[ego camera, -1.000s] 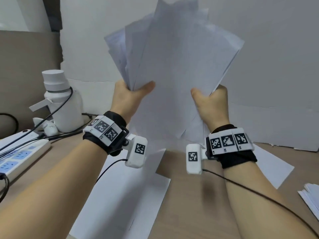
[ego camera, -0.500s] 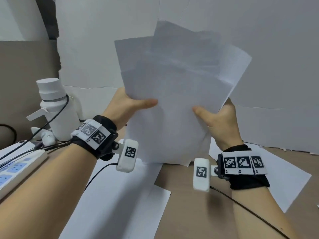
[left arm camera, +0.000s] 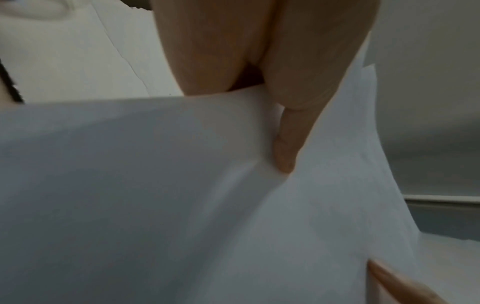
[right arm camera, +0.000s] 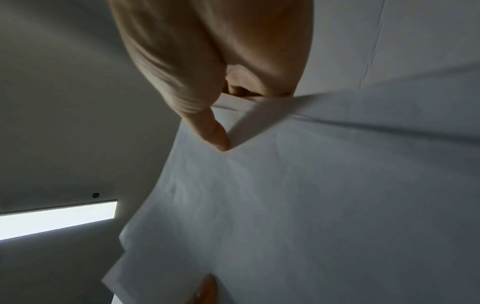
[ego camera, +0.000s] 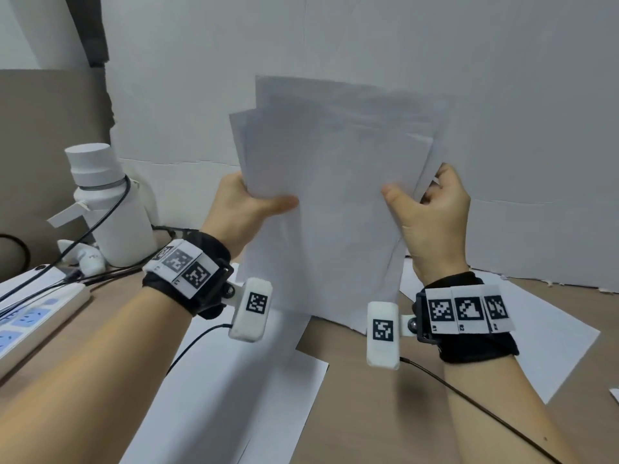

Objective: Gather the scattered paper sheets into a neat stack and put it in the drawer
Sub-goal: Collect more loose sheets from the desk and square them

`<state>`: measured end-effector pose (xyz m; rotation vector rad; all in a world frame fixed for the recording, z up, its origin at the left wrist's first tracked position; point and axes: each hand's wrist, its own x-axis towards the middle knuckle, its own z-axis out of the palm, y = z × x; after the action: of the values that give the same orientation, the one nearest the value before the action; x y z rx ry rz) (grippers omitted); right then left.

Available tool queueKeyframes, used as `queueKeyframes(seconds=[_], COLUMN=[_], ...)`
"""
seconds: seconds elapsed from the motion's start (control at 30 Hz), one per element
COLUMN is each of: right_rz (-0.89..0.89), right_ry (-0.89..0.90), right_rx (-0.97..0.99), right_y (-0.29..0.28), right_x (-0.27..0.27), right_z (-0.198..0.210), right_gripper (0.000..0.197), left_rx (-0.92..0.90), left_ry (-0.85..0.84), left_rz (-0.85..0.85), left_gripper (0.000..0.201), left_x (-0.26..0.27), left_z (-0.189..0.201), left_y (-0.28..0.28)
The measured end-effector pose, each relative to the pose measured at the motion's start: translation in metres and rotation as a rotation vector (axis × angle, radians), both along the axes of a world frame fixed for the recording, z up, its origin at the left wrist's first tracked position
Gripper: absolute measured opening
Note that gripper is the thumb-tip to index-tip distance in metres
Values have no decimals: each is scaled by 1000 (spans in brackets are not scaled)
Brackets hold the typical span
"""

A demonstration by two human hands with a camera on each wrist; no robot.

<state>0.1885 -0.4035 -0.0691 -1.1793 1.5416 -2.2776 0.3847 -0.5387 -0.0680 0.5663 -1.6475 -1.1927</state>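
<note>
I hold a bundle of white paper sheets [ego camera: 331, 209] upright over the wooden desk [ego camera: 385, 403], its lower edge down near the desk. My left hand [ego camera: 249, 204] grips its left edge, thumb across the front. My right hand [ego camera: 425, 209] grips the right edge the same way. The tops of the sheets sit slightly staggered. Both wrist views show the paper bundle [left arm camera: 182, 195] [right arm camera: 311, 195] close up with a thumb pressed on it. More loose sheets [ego camera: 234, 390] lie flat on the desk below, and another sheet [ego camera: 536, 343] at right. No drawer is in view.
A white bottle [ego camera: 107, 209] stands at the left with cables around it. A white power strip [ego camera: 30, 316] lies along the left edge. A white board wall [ego camera: 435, 61] backs the desk. A small stack corner [ego camera: 614, 395] shows at far right.
The fanned-out sheets have come together into a squarer bundle. Both hands have lowered it towards the desk, and the right hand has slid up its right edge.
</note>
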Motion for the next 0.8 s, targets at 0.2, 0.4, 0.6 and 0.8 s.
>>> queueKeyframes(seconds=[0.2,0.4,0.6,0.8], right_rz=[166,200,93,71], right_ry=[20,65,64,36], right_rx=[199,251,244,250], right_y=[-1,-4,-4,-4], right_x=[-7,-9,-14,-15], right_z=[-7,-12,-13,-15], right_gripper=[33,35,30,26], left_rx=[158,115,-23,132], left_ry=[206,109,-43,-87], left_rz=[-87,-191,-148,-141], left_gripper=[29,47,56,43], left_x=[2,1,-10,-11], left_z=[14,-1,-4,-9], left_y=[-7,-10,-5,-22])
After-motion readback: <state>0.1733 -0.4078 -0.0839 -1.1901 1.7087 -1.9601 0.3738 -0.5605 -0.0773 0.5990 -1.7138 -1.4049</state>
